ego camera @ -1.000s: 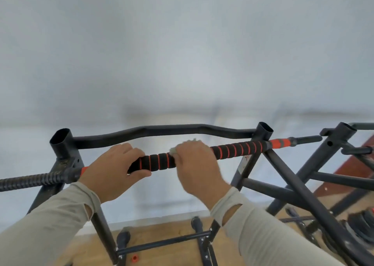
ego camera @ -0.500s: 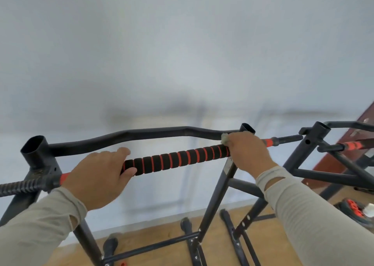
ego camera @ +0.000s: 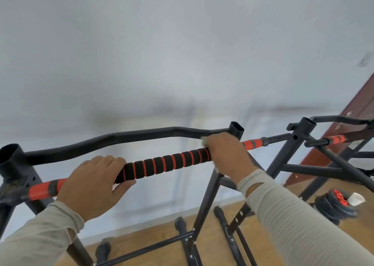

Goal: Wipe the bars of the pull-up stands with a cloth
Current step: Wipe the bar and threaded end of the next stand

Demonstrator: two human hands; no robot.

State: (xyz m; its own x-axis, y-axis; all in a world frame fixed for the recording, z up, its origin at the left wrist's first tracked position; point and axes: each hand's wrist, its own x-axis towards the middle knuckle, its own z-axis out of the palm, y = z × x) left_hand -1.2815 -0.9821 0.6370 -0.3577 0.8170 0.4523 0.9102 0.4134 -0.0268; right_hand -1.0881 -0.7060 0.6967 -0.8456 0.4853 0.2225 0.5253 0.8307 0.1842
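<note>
Black foam-padded bar [ego camera: 166, 165] with orange rings runs across top of dark metal pull-up stand [ego camera: 204, 203]. Left hand [ego camera: 92, 184] wraps bar near its left end, fingers over top, thumb beneath, clamped on foam. Right hand [ego camera: 226, 155] grips bar at its right end, fingers curled around pale cloth [ego camera: 204, 139], only small edge showing. Second stand [ego camera: 303, 144] right of bar. Weight plates [ego camera: 334, 205] on wooden floor [ego camera: 153, 237] below bar's right end.
</note>
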